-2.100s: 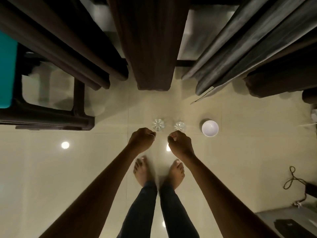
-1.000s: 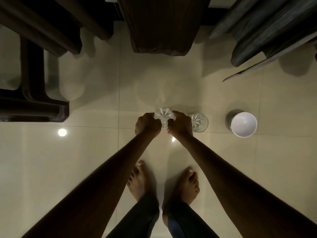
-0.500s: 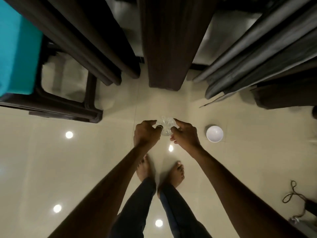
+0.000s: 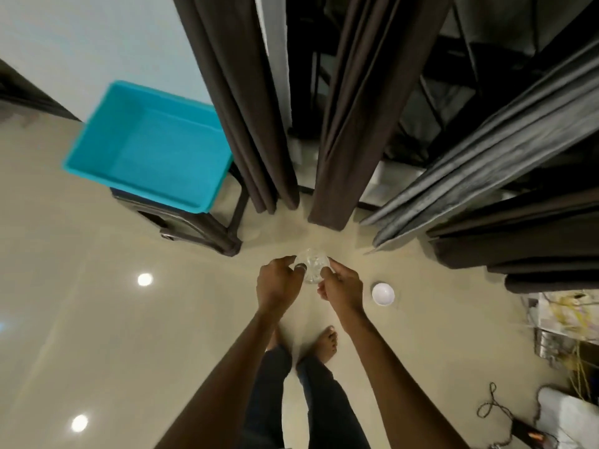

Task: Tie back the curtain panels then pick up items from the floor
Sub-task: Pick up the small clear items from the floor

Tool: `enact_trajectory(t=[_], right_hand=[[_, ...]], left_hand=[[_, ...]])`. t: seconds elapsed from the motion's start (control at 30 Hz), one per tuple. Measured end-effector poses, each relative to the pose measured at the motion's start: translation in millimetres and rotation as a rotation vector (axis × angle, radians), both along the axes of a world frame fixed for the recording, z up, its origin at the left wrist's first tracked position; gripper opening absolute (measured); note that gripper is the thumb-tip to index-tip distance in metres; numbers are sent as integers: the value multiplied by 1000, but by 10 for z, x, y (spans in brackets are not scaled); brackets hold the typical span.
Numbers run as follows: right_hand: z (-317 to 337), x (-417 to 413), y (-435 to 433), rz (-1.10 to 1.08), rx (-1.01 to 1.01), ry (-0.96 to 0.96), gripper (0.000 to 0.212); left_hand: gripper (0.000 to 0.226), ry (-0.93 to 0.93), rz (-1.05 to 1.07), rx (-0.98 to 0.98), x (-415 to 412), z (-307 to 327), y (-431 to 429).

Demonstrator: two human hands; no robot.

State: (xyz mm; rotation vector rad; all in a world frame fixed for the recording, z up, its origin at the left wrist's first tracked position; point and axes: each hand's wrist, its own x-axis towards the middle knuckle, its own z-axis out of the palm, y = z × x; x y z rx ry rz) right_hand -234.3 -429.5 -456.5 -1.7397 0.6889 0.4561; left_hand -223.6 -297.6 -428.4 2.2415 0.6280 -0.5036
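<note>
A clear cut glass point(image 4: 311, 264) is held above the floor between both hands. My left hand point(image 4: 278, 284) grips its left side with curled fingers, and my right hand point(image 4: 344, 286) pinches its right side. Whether a second glass sits stacked inside it I cannot tell. A small white bowl point(image 4: 383, 293) stands on the floor just right of my right hand. Dark brown curtain panels point(image 4: 353, 118) hang straight to the floor ahead, with a grey curtain point(image 4: 486, 150) to the right.
A turquoise plastic bin point(image 4: 146, 147) sits on a dark stool point(image 4: 207, 234) at the left, beside the left brown panel point(image 4: 249, 102). Cables point(image 4: 492, 403) and clutter lie at the lower right. My bare feet stand on the glossy beige tile floor point(image 4: 129, 335).
Both hands closed on a glass on the floor and lifted it. The second glass no longer stands on the floor. The view has risen, bringing the turquoise bin into sight.
</note>
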Motion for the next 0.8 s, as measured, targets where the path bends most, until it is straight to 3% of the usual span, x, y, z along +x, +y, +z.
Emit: enact_trajectory(t=[0.27,0.5,0.8], right_hand=[[672,6,603,-19,19,-36,37],[952,-104,1294,-111,-37,-51,22],[943,-169,2447,-119,-145,-124,21]], left_hand=[[31,-170,143,-24,-216,574,435],[23,-257,204,-175,-278,714,1057],[24,-217,297,-232,-282,837,2109]])
